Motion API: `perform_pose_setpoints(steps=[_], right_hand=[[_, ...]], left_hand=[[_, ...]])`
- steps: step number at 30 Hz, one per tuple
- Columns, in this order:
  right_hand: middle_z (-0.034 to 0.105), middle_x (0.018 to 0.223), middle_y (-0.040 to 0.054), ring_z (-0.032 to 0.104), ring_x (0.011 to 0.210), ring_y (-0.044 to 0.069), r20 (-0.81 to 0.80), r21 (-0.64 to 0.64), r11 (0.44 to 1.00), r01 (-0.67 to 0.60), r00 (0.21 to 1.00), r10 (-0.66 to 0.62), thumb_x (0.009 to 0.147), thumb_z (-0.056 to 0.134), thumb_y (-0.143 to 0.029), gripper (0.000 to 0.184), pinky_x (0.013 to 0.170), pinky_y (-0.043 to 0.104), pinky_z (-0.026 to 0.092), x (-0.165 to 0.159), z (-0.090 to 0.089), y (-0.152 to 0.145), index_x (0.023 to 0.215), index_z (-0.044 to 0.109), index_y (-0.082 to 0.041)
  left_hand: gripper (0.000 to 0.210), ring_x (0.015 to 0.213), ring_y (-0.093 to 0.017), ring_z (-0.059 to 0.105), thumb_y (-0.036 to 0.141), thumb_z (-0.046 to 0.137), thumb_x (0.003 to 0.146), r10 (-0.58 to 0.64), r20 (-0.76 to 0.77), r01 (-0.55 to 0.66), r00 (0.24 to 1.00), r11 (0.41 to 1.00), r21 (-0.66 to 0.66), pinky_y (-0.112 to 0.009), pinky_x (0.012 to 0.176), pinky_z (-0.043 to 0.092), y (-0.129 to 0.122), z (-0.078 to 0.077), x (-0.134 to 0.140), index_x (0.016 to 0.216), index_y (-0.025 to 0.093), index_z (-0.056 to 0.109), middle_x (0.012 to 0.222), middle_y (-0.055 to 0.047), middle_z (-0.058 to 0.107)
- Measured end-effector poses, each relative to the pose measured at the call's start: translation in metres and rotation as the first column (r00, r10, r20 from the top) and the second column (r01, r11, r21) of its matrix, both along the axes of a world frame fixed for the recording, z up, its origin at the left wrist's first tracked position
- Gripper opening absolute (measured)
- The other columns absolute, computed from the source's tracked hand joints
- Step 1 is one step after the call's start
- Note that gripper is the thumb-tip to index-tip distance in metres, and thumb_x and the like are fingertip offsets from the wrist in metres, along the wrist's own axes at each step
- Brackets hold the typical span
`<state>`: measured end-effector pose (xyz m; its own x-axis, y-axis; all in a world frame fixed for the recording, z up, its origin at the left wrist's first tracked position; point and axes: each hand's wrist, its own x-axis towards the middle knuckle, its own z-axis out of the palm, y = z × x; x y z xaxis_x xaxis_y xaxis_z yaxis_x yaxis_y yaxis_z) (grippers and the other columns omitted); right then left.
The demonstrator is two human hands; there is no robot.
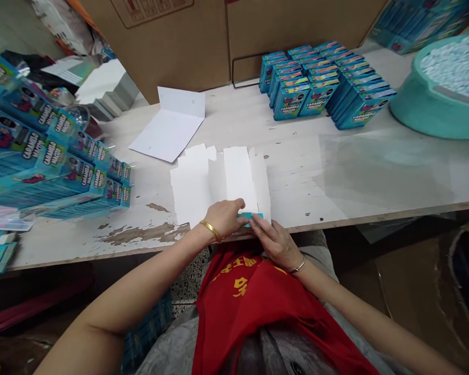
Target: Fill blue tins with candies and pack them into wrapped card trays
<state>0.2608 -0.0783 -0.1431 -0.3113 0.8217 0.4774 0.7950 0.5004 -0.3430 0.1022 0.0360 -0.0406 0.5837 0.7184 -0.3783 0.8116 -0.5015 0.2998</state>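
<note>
A partly unfolded cardboard box blank (195,182), white inside, lies at the front of the table. At its near edge a blue end flap (254,214) is turned up. My left hand (223,217), with a gold bangle at the wrist, pinches the left part of this flap between thumb and fingers. On the flap's right part my right hand (278,246) presses with its fingers together, its thumb hidden. Beyond the blank lies a creased white card (170,127).
Stacks of blue candy boxes (58,151) stand at left, with more upright boxes (297,99) at the back. A turquoise basin (422,112) holds many small wrapped pieces. Clear plastic (355,161) lies at right. A large brown carton (187,47) blocks the rear.
</note>
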Motion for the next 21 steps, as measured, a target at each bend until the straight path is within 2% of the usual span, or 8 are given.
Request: perform_pose_setpoints(steps=[3, 6, 8, 11, 13, 15, 18, 21], right_hand=[[0.053, 0.136, 0.0137, 0.06, 0.092, 0.026, 0.072, -0.035, 0.999, 0.029, 0.997, -0.026, 0.092, 0.037, -0.01, 0.055, 0.076, 0.045, 0.056, -0.001, -0.004, 0.0, 0.146, 0.033, -0.02], [0.058, 0.13, 0.0148, 0.06, 0.092, 0.026, 0.079, -0.026, 0.999, 0.039, 0.996, -0.037, 0.092, 0.038, -0.01, 0.052, 0.076, 0.043, 0.056, -0.003, -0.002, 0.004, 0.143, 0.039, -0.019], [0.059, 0.128, 0.0154, 0.059, 0.091, 0.026, 0.076, -0.008, 0.999, 0.049, 0.996, -0.049, 0.092, 0.037, -0.009, 0.051, 0.076, 0.043, 0.055, -0.004, 0.0, 0.006, 0.142, 0.041, -0.018], [0.059, 0.126, 0.0162, 0.059, 0.094, 0.026, 0.052, -0.021, 0.998, 0.057, 0.997, -0.056, 0.092, 0.036, -0.008, 0.051, 0.077, 0.044, 0.054, -0.007, 0.002, 0.007, 0.142, 0.04, -0.017], [0.06, 0.125, 0.0171, 0.057, 0.096, 0.027, 0.028, -0.046, 0.997, 0.054, 0.998, -0.053, 0.092, 0.038, -0.009, 0.049, 0.078, 0.044, 0.053, -0.009, 0.003, 0.007, 0.14, 0.043, -0.016], [0.061, 0.12, 0.0172, 0.056, 0.093, 0.026, 0.025, -0.063, 0.997, 0.054, 0.998, -0.052, 0.092, 0.041, -0.01, 0.045, 0.077, 0.042, 0.052, -0.011, 0.005, 0.007, 0.135, 0.049, -0.015], [0.063, 0.103, 0.0144, 0.052, 0.082, 0.024, 0.087, -0.094, 0.993, 0.073, 0.994, -0.065, 0.091, 0.041, -0.01, 0.035, 0.069, 0.039, 0.049, -0.015, 0.013, 0.009, 0.121, 0.059, -0.015], [0.061, 0.09, 0.0116, 0.046, 0.074, 0.023, 0.161, -0.097, 0.99, 0.1, 0.983, -0.083, 0.092, 0.04, -0.01, 0.028, 0.061, 0.037, 0.044, -0.018, 0.023, 0.012, 0.105, 0.064, -0.015]], left_hand=[[0.032, 0.099, -0.024, 0.063, 0.032, 0.056, 0.088, 0.008, 0.208, -0.033, 0.978, 0.992, 0.118, -0.035, 0.08, 0.052, -0.016, -0.003, -0.011, 0.117, 0.018, 0.054, 0.112, -0.01, 0.065], [0.052, 0.131, -0.027, 0.042, 0.031, 0.054, 0.089, 0.013, 0.55, -0.215, 0.835, 0.928, 0.304, -0.043, 0.1, 0.044, -0.038, -0.014, -0.029, 0.137, 0.021, 0.037, 0.145, -0.015, 0.038], [0.071, 0.14, -0.028, 0.027, 0.03, 0.055, 0.088, 0.105, 0.682, -0.375, 0.724, 0.89, 0.261, -0.045, 0.107, 0.039, -0.054, -0.028, -0.037, 0.147, 0.022, 0.017, 0.153, -0.015, 0.023], [0.081, 0.137, -0.026, 0.034, 0.024, 0.051, 0.088, 0.272, 0.701, -0.41, 0.659, 0.912, 0.03, -0.043, 0.105, 0.042, -0.076, -0.052, -0.035, 0.15, 0.02, -0.001, 0.151, -0.016, 0.028], [0.08, 0.13, -0.025, 0.044, 0.018, 0.048, 0.088, 0.315, 0.677, -0.37, 0.666, 0.927, -0.067, -0.042, 0.102, 0.046, -0.085, -0.063, -0.03, 0.15, 0.019, -0.002, 0.145, -0.016, 0.04], [0.08, 0.125, -0.025, 0.05, 0.014, 0.045, 0.086, 0.317, 0.649, -0.353, 0.692, 0.932, -0.079, -0.043, 0.1, 0.047, -0.088, -0.064, -0.025, 0.151, 0.019, -0.003, 0.14, -0.016, 0.046], [0.084, 0.126, -0.028, 0.049, 0.015, 0.046, 0.086, 0.219, 0.601, -0.302, 0.769, 0.953, 0.039, -0.044, 0.098, 0.048, -0.079, -0.047, -0.026, 0.15, 0.017, -0.008, 0.143, -0.019, 0.041], [0.087, 0.134, -0.032, 0.038, 0.017, 0.049, 0.087, 0.046, 0.509, -0.213, 0.859, 0.937, 0.275, -0.047, 0.103, 0.043, -0.065, -0.019, -0.025, 0.149, 0.015, -0.012, 0.15, -0.022, 0.028]])
